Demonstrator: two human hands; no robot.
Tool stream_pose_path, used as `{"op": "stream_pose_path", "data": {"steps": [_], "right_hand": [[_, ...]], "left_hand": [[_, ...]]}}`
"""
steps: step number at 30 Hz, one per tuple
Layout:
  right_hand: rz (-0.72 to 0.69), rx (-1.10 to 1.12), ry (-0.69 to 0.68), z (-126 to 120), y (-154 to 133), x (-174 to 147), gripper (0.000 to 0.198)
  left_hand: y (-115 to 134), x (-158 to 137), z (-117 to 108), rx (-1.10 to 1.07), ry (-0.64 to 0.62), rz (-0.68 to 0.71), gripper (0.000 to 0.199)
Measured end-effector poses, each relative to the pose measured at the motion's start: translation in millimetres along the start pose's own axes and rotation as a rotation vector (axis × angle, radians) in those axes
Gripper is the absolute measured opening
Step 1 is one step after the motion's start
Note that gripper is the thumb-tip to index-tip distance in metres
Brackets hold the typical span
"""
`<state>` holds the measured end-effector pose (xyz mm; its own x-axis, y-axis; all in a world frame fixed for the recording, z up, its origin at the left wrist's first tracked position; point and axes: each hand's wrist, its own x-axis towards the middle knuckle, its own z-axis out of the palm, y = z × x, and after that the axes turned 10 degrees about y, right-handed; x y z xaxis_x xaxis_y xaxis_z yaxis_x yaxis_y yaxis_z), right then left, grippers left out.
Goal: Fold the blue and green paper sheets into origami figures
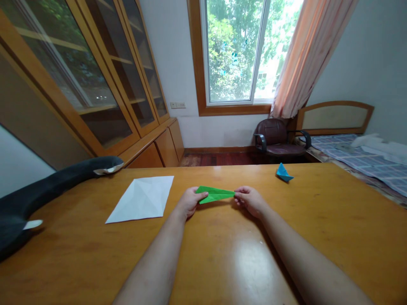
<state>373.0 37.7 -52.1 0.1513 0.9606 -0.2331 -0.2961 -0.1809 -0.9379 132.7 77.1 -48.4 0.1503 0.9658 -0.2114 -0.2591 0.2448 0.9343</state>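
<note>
A folded piece of green paper, long and tapering to a point on the right, is held just above the table between my two hands. My left hand grips its wide left end, with the thumb on top. At the narrow tip, my right hand pinches the paper between thumb and fingers. To the left of my hands lies a creased sheet of white paper. A small folded blue paper boat rests on the table's far right part.
The wooden table spans the foreground. A dark curved object with white patches occupies its left side. Beyond the far edge are a glass-door cabinet, a maroon armchair and a bed.
</note>
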Motion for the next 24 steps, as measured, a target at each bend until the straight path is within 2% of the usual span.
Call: {"op": "stream_pose_path", "data": {"steps": [8, 24], "right_hand": [[0.001, -0.04, 0.029, 0.0, 1.7, 1.8, 0.026], [-0.004, -0.012, 0.063, 2.4, -4.4, 2.5, 0.029]], "left_hand": [[-2.2, -1.0, 2.4, -0.018, 0.009, -0.032, 0.038], [0.8, 1.9, 1.5, -0.025, 0.024, -0.032, 0.033]]}}
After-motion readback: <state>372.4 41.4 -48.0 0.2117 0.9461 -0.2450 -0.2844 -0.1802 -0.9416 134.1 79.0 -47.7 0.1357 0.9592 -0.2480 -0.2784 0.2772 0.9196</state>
